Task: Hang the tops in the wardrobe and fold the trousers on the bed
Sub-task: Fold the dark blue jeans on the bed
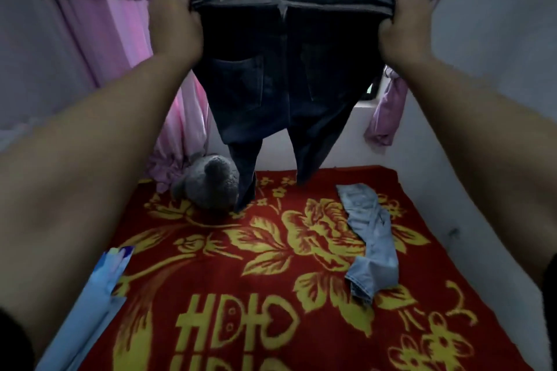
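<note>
I hold a pair of dark jeans (283, 69) up in the air in front of the window, back pockets facing me. My left hand (174, 24) grips the left end of the waistband and my right hand (404, 21) grips the right end. The legs hang down, and their lower ends reach the bed (211, 250) with its red blanket and yellow flowers. A second pair, light blue jeans (373, 238), lies crumpled lengthwise on the right half of the bed.
A grey plush toy (211, 184) sits at the far left of the bed, beside the hanging left leg. Pink curtains (120, 39) hang at left and right of the window. A light blue paper or bag (102, 286) lies at the bed's near left edge. White walls close in both sides.
</note>
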`<state>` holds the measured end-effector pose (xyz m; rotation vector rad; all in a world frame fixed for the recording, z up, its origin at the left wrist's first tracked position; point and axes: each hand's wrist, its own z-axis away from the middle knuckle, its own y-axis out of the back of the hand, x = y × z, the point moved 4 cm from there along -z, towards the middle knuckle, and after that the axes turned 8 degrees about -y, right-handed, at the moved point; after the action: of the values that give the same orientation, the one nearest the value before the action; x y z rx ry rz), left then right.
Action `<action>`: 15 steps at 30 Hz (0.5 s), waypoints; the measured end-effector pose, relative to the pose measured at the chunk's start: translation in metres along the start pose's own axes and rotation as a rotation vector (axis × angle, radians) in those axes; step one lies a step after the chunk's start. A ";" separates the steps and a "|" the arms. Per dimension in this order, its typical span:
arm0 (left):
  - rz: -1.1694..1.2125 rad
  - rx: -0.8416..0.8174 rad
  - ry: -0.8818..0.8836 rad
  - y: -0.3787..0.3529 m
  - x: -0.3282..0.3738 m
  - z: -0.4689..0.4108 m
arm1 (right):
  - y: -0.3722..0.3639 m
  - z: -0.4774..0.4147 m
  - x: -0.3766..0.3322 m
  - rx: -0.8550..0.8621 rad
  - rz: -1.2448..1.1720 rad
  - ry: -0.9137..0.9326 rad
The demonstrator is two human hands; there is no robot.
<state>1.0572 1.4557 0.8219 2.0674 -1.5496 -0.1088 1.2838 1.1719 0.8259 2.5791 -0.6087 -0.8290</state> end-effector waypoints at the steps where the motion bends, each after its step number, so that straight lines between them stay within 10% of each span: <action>1: -0.071 -0.059 -0.041 -0.004 0.000 0.017 | -0.004 0.012 0.011 -0.034 0.031 -0.003; 15: -0.303 -1.192 -0.067 -0.144 -0.011 0.522 | -0.091 0.467 0.236 -1.056 0.573 -0.167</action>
<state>0.9806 1.2971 0.3100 1.2708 -0.7954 -0.9582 1.1969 1.0346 0.3205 1.3088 -0.6587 -0.8378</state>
